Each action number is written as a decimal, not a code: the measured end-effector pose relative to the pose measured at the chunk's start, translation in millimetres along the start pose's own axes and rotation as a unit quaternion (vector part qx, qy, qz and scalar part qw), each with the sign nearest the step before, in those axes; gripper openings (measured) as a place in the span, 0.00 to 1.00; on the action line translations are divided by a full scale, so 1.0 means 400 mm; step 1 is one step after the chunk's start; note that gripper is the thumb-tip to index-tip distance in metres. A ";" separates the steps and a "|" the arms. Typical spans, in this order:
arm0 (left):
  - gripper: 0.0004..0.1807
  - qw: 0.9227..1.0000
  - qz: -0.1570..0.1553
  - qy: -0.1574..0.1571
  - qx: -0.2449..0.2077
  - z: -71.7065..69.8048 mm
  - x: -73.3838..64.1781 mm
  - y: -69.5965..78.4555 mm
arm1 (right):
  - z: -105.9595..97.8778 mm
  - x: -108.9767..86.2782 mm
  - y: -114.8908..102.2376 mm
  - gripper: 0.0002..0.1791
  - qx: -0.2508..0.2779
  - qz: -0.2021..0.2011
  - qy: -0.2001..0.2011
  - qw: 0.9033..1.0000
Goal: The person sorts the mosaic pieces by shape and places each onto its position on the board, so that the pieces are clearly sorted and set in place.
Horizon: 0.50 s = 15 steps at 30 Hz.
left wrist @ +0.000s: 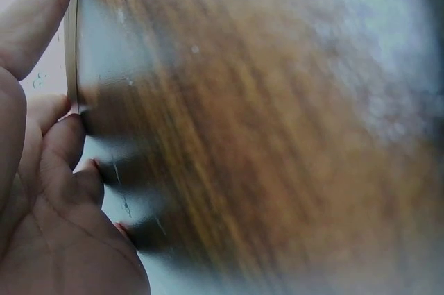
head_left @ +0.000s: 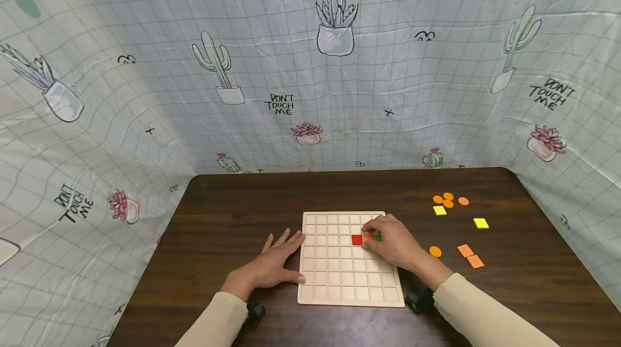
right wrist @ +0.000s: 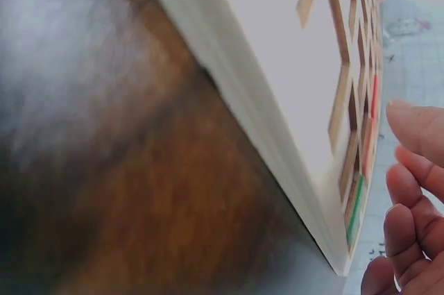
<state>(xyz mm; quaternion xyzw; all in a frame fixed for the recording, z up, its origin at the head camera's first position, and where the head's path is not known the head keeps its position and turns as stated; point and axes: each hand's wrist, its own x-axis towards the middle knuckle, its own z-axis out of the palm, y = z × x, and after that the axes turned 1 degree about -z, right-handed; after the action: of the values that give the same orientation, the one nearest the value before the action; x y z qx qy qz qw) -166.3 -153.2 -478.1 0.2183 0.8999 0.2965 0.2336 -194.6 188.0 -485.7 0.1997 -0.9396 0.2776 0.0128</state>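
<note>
A light wooden grid board (head_left: 335, 277) lies on the dark table. A red square tile (head_left: 357, 240), an orange tile (head_left: 370, 237) and a green tile (head_left: 378, 238) sit side by side in one of its upper rows. My left hand (head_left: 271, 263) lies spread, fingertips and thumb at the board's left edge. Over that row, my right hand (head_left: 395, 242) has its thumb and bent fingers above and below the orange tile in the head view. In the right wrist view, the right hand's fingers (right wrist: 406, 232) are bent and apart from the thumb, with nothing between them.
Right of the board lie several orange discs (head_left: 448, 196), two yellow squares (head_left: 481, 223) and two orange squares (head_left: 470, 256). A patterned curtain (head_left: 310, 77) surrounds the table (head_left: 233, 201) at the back and sides.
</note>
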 end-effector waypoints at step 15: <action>0.54 1.000 0.001 0.002 0.000 0.002 0.006 0.000 | -0.078 -0.052 0.031 0.12 -0.024 0.024 0.030 0.999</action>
<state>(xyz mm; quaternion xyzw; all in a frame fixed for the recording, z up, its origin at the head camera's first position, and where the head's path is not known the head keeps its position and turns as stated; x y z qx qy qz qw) -167.9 -151.8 -479.3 0.2184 0.9001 0.2975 0.2317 -183.0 221.5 -468.6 0.1680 -0.9498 0.2611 0.0386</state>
